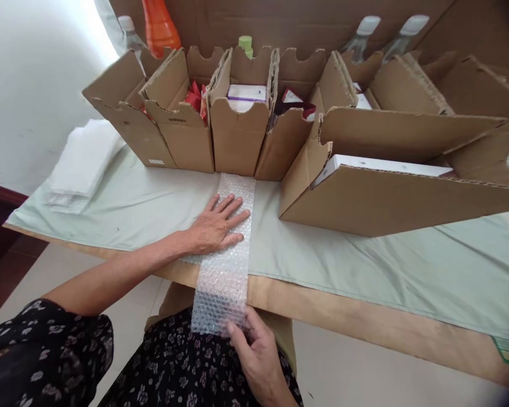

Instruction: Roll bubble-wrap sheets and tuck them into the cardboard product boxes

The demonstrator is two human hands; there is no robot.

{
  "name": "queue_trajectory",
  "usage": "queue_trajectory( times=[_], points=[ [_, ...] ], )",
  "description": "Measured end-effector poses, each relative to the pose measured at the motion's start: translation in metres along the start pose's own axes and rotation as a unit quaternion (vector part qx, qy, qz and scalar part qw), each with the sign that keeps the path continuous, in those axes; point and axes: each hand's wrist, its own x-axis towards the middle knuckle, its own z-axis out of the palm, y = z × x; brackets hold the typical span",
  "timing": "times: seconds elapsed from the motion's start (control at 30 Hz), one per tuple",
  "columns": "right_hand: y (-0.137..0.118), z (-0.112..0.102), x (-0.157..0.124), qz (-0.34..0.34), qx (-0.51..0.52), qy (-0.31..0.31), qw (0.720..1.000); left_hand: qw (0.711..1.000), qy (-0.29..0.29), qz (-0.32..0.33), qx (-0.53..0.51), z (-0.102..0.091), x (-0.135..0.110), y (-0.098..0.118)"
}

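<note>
Okay, I've got the left hand (pixel 215 227) spread flat on the bubble wrap (pixel 225 265), which runs over the table edge (pixel 322 307), and the right hand (pixel 257 347) pinching its near corner. I'd press evenly and hold it straight.

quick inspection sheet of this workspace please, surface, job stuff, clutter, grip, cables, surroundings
Surface: pale green cloth, wrinkled, on a board whose wooden edge shows in front.
Job's things: bubble wrap strip lying on the cloth, its near end past the front edge.
Clutter: cardboard boxes along the back, several with contents showing; stack of white sheets at left; orange container and white-capped bottles behind.
Grip: left hand spread flat on the strip; right hand pinching its near end.
Cables: nothing seen.
Surroundings: whitish wall at left, pale floor below.
</note>
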Motion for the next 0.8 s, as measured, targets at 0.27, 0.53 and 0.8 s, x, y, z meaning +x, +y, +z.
queue_trajectory(
  times=[0.27,0.53,0.8],
  points=[
    [0.003,-0.001,-0.019,-0.153,-0.076,0.08,0.982,0.95,0.082,0.019,-0.302,-0.034,-0.092,0.054],
    [-0.04,-0.005,0.009,-0.025,0.254,-0.054,0.965,0.812,0.045,-0.055,-0.579,-0.01,-0.128,0.049],
    [-0.051,0.003,0.039,0.041,0.286,-0.008,0.957,0.909,0.251,-0.176,-0.281,0.008,-0.115,0.059]
  ],
)
